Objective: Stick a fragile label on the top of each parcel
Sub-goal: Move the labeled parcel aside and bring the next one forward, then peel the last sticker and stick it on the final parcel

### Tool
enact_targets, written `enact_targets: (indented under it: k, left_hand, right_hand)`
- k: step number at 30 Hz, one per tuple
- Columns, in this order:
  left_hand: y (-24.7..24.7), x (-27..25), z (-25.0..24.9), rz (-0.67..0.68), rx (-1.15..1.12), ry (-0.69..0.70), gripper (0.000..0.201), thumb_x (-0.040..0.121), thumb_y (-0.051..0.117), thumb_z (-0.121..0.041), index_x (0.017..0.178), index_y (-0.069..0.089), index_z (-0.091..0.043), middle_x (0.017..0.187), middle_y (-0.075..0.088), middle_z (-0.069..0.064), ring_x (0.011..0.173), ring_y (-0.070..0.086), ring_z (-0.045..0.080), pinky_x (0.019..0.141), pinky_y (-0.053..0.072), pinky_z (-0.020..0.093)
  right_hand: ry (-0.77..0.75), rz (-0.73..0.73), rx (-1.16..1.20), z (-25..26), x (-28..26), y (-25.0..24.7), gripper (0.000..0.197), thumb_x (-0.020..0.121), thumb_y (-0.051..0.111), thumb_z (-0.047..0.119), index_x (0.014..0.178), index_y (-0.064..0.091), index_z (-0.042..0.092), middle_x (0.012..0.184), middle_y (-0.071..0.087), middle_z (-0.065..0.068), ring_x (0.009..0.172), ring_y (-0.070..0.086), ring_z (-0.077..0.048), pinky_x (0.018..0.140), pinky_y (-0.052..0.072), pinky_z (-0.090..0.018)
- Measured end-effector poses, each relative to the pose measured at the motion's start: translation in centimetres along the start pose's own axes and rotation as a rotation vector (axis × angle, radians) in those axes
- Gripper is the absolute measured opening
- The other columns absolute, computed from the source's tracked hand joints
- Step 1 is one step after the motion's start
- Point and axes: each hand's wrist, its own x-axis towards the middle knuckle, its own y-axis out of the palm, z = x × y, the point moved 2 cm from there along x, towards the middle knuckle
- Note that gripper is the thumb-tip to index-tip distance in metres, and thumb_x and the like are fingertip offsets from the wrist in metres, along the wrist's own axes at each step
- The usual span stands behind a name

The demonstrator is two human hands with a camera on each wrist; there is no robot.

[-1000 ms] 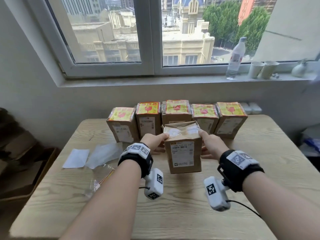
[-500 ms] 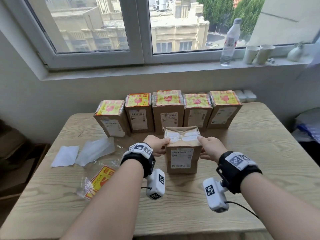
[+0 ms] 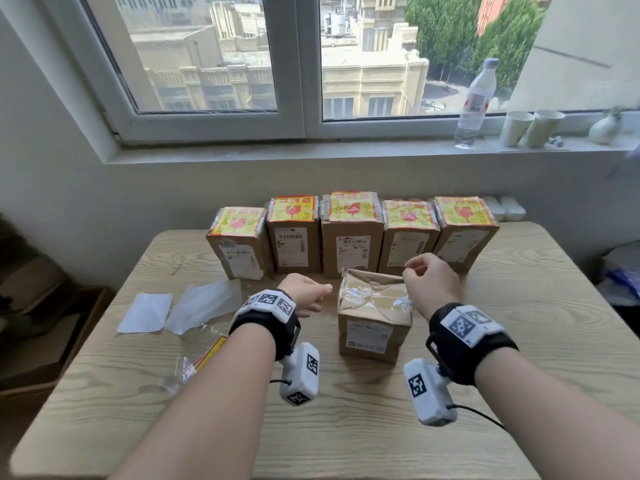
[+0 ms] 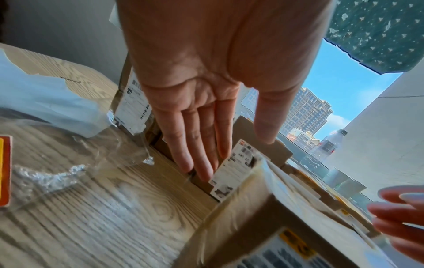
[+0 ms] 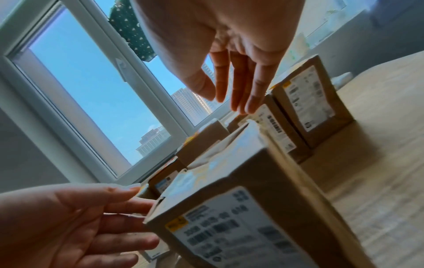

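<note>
An unlabelled brown parcel (image 3: 374, 317) stands upright on the wooden table (image 3: 519, 323), its taped top bare. Behind it runs a row of several parcels (image 3: 351, 237), each with a yellow and red fragile label on top. My left hand (image 3: 306, 297) hovers just left of the parcel, fingers straight and empty (image 4: 201, 145). My right hand (image 3: 429, 282) hangs above the parcel's right top edge, fingers extended and holding nothing (image 5: 238, 87). A bag of fragile labels (image 3: 202, 358) lies at the left, partly hidden by my left forearm.
Two white backing sheets (image 3: 147, 311) lie on the table's left side. On the windowsill stand a water bottle (image 3: 476, 102), two paper cups (image 3: 531, 128) and a small vase (image 3: 604, 128). Cardboard lies on the floor at the left.
I set the unlabelled parcel down on the table and both hands let go of it. The left hand drew off to the left, the right lifted above its top.
</note>
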Motion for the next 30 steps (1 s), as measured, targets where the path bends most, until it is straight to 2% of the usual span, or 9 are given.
enact_targets:
  k: [5,8,13,18,21,23,25,28,30]
  left_hand:
    - [-4.8,-0.5,1.4,-0.070,-0.047,0.027,0.011,0.092,0.059,-0.023,0.083,0.065,-0.020,0.090,0.067,0.003,0.080,0.065,0.017,0.075,0.052,0.029]
    - [-8.1,-0.6,3.4,-0.135,-0.093,0.010,0.017,0.091,0.057,-0.017,0.076,0.063,-0.021,0.084,0.066,0.003,0.070,0.062,0.014,0.064,0.048,0.025]
    - [-13.5,-0.9,7.7,-0.248,-0.156,-0.050,0.015,0.091,0.054,-0.007,0.080,0.062,-0.012,0.071,0.061,0.006,0.056,0.056,0.013,0.049,0.042,0.020]
    - [-17.4,-0.7,12.1,-0.303,-0.187,-0.133,0.013,0.090,0.052,-0.006,0.087,0.063,-0.012,0.075,0.062,0.008,0.059,0.057,0.015,0.054,0.044,0.023]
    - [-18.7,0.1,14.5,-0.334,-0.184,-0.171,0.012,0.090,0.054,-0.007,0.090,0.064,-0.012,0.076,0.063,0.007,0.056,0.057,0.011,0.048,0.044,0.017]
    - [-19.1,0.7,16.0,-0.336,-0.163,-0.202,0.012,0.090,0.056,-0.008,0.094,0.066,-0.011,0.078,0.064,0.009,0.056,0.057,0.010,0.045,0.043,0.017]
    - [-19.2,1.3,17.6,-0.303,-0.136,-0.260,0.014,0.088,0.060,-0.010,0.100,0.066,-0.009,0.081,0.064,0.009,0.062,0.058,0.014,0.052,0.047,0.022]
    - [-19.6,2.0,20.1,-0.290,-0.061,-0.358,0.031,0.077,0.072,-0.013,0.105,0.060,-0.015,0.094,0.065,0.009,0.082,0.066,0.025,0.075,0.058,0.033]
    - [-20.2,2.3,21.5,-0.303,0.003,-0.396,0.029,0.071,0.075,-0.010,0.091,0.056,-0.019,0.099,0.063,0.009,0.095,0.065,0.027,0.085,0.057,0.039]
  right_hand:
    - [-0.147,0.067,0.040,4.6,-1.1,2.8,0.012,0.091,0.054,0.016,0.094,0.066,0.018,0.088,0.062,0.003,0.085,0.059,-0.016,0.071,0.046,-0.027]
    - [-0.189,0.178,0.088,6.8,-1.9,6.1,0.011,0.091,0.055,0.015,0.093,0.065,0.019,0.087,0.065,0.004,0.086,0.065,-0.017,0.080,0.056,-0.035]
    - [-0.211,0.380,0.089,9.4,-3.3,12.2,0.014,0.088,0.056,0.015,0.083,0.062,0.026,0.079,0.071,0.001,0.079,0.071,-0.015,0.081,0.059,-0.040]
    - [-0.146,0.487,0.050,9.7,-4.5,17.5,0.019,0.086,0.051,0.012,0.079,0.064,0.025,0.069,0.072,0.001,0.075,0.072,-0.014,0.082,0.059,-0.040]
    - [-0.106,0.455,0.058,9.6,-4.2,19.9,0.024,0.086,0.048,0.011,0.079,0.066,0.024,0.075,0.072,0.001,0.078,0.071,-0.015,0.083,0.058,-0.040]
    - [-0.124,0.438,0.004,10.1,-3.9,21.1,0.026,0.088,0.046,0.011,0.086,0.068,0.024,0.089,0.072,0.001,0.086,0.068,-0.016,0.086,0.055,-0.035]
    - [-0.149,0.441,-0.065,10.5,-3.6,22.1,0.031,0.090,0.043,0.010,0.101,0.070,0.022,0.104,0.070,0.001,0.097,0.063,-0.017,0.089,0.049,-0.028]
    - [-0.143,0.497,-0.113,10.7,-3.1,23.9,0.041,0.092,0.039,0.006,0.119,0.066,0.019,0.121,0.066,0.001,0.115,0.058,-0.018,0.099,0.041,-0.027]
    - [-0.112,0.553,-0.132,10.1,-2.7,25.4,0.044,0.091,0.037,0.004,0.121,0.065,0.019,0.124,0.065,0.001,0.120,0.056,-0.018,0.105,0.038,-0.028]
